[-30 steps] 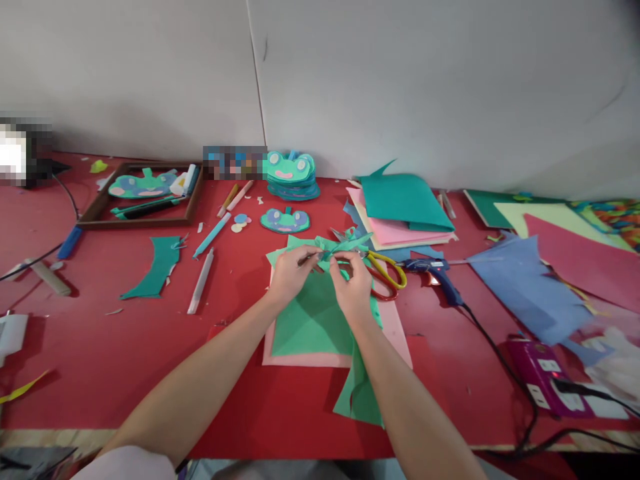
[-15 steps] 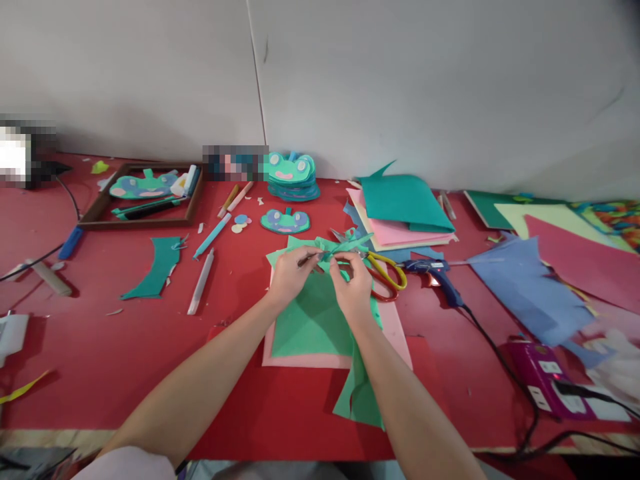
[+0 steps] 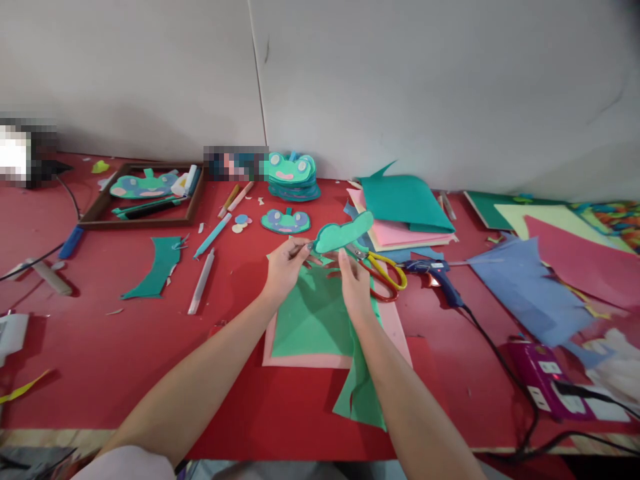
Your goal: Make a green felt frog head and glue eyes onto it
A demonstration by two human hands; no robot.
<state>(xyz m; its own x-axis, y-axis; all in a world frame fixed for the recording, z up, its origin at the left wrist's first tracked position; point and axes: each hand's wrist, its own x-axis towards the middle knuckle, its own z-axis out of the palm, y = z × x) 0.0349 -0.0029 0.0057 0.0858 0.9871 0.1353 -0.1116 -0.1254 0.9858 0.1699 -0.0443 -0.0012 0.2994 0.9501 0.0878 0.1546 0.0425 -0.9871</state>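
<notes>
A light green felt cutout [image 3: 345, 233], long and rounded with a darker edge, is held up over the sheets. My left hand [image 3: 287, 267] pinches its left end between thumb and fingers. On its lower edge, the thumb of my right hand [image 3: 356, 283] presses in front, with fingers partly hidden behind. Below both hands lies a green felt sheet [image 3: 313, 320] on a pink sheet [image 3: 400, 343]. A green felt strip [image 3: 363, 393] hangs off beside my right wrist. Scissors with yellow and red handles [image 3: 387, 272] rest just right of my right hand.
A blue glue gun [image 3: 440, 273] lies to the right, its cord running to a purple power strip [image 3: 543, 380]. Behind stand stacked frog faces [image 3: 293, 177] and folded teal felt [image 3: 407, 200]. Markers, a wooden tray [image 3: 143, 225] and a teal scrap [image 3: 163, 267] are at left.
The green cutout has turned from nearly edge-on to show its broad face. My right hand has shifted slightly right, away from my left hand.
</notes>
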